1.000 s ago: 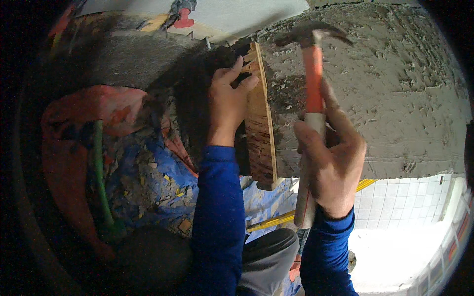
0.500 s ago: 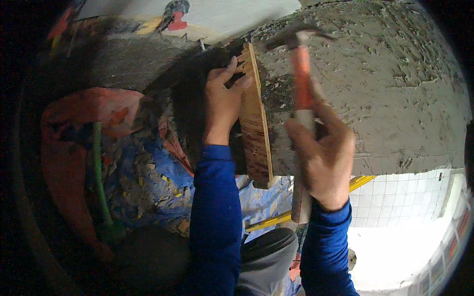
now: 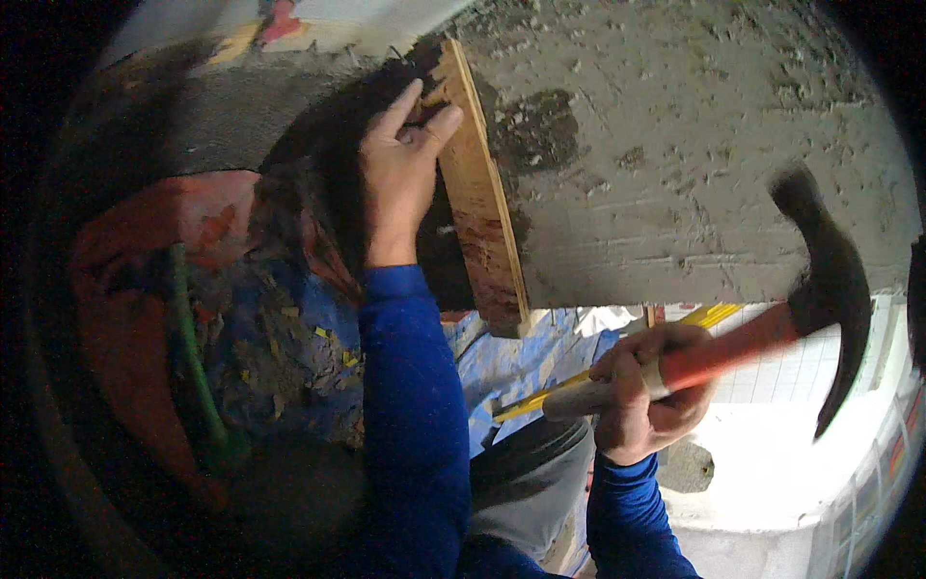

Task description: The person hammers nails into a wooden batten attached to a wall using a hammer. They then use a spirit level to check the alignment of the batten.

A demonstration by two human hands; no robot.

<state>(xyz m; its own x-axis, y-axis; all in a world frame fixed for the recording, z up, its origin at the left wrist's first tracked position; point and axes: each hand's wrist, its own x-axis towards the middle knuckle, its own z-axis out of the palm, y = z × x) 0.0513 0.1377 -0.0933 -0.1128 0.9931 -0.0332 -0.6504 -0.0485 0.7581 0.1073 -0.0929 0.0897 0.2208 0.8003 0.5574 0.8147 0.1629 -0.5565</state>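
A wooden board (image 3: 479, 217) with a splintered upper end stands along the edge of a grey mortar-covered surface (image 3: 656, 212). My left hand (image 3: 397, 183) holds the board near that end, its thumb against the wood and its index finger stretched upward; the other fingers are partly hidden. Low on the right, my right hand (image 3: 656, 391) is wrapped round the handle of a claw hammer (image 3: 733, 347). The hammer has an orange section below a dark head and points right, well apart from the board. A dark, rough patch (image 3: 535, 130) marks the mortar beside the board.
Below lies a blue sheet (image 3: 289, 357) strewn with debris. At left are a reddish sack-like cover (image 3: 125, 318) and a green hose-like piece (image 3: 193, 357). A yellow strip (image 3: 545, 400) runs behind the hammer handle, near white tiles (image 3: 772, 372). A red piece (image 3: 282, 21) sits at the top.
My right hand has swung the hammer down and right, away from the board, turning its head from upward to rightward. In the picture, my left hand and the board sit slightly higher and farther left.
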